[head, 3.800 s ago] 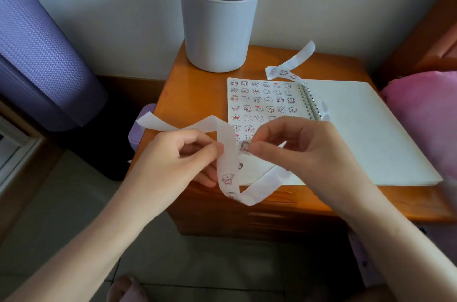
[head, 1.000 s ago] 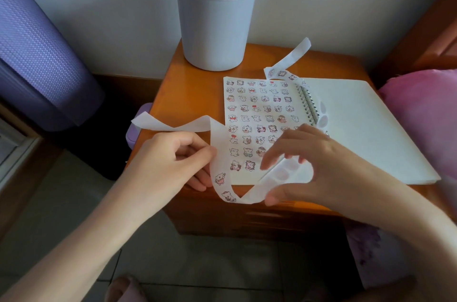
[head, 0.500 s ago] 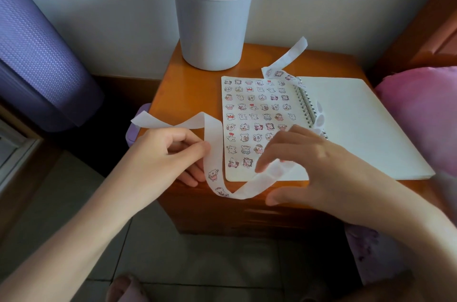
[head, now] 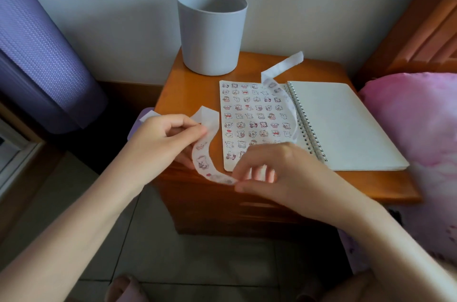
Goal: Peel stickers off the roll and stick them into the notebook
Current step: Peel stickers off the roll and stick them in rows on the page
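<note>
Two hands of ours work on one long sticker strip. Far to the left of our grip stands a big purple roll. Our left hand pinches the strip between thumb and first finger. Bare paper curls up just above the pinch, and little pictures sit just below it. From there the strip bends down and round like a smile to our right hand. Its thumb and first finger close on the strip at the low end of the bend. It is blurry there, so we cannot tell if a sticker is lifting yet.

Just past our right fingers lies the notebook, open on the wooden nightstand. The page nearer our grip is nearly full of stickers. Our hand hides part of its bottom rows, so we cannot tell how much room is left. A grey cup stands behind that page. The far page is blank, and a pink blanket lies beyond it.

We think the step now is peeling the next sticker. To do it well, we hold the left pinch tight so the strip stays flat. We pick at one corner with a nail. We lift slowly, so the sticker does not rip or fold onto itself.
</note>
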Demonstrator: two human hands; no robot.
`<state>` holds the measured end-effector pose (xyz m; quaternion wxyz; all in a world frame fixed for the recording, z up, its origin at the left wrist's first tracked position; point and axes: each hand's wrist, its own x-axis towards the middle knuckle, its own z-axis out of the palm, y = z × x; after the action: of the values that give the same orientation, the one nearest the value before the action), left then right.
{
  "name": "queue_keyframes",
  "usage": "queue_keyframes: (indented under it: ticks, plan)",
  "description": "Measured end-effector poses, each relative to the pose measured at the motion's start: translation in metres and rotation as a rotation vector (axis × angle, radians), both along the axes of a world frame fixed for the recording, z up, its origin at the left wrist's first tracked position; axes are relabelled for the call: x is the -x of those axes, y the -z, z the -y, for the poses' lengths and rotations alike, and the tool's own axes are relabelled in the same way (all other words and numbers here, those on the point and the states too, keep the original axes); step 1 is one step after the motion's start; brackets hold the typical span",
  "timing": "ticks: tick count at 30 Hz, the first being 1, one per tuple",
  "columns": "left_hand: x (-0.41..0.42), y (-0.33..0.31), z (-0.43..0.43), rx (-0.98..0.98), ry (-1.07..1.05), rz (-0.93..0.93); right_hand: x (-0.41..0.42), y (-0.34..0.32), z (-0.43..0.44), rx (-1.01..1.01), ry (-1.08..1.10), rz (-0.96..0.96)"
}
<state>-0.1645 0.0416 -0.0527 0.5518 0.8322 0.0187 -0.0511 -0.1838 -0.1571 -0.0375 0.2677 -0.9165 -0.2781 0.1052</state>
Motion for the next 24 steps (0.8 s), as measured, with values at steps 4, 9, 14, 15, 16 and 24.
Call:
queue_keyframes:
  ticks: [4, 9, 14, 15, 16, 24]
  plan:
    - [0.004, -0.003, -0.001, 0.019, 0.006, 0.004, 0.025, 0.006, -0.018, -0.143, -0.128, -0.277]
    - [0.009, -0.002, 0.000, 0.031, 0.061, 0.005, 0.037, 0.010, -0.015, -0.130, -0.073, -0.446]
    - [0.013, 0.004, 0.005, 0.032, 0.113, 0.033, 0.017, 0.000, -0.001, -0.395, 0.192, -0.268]
    - [0.013, 0.005, 0.006, 0.029, 0.118, 0.035, 0.013, 0.002, 0.000, -0.453, 0.254, -0.230]
    - [0.012, 0.006, 0.006, 0.030, 0.123, 0.033, 0.009, 0.006, 0.000, -0.498, 0.315, -0.197]
    - [0.006, 0.008, 0.006, 0.047, 0.129, 0.037, -0.004, 0.032, -0.002, -0.241, 0.517, 0.216]
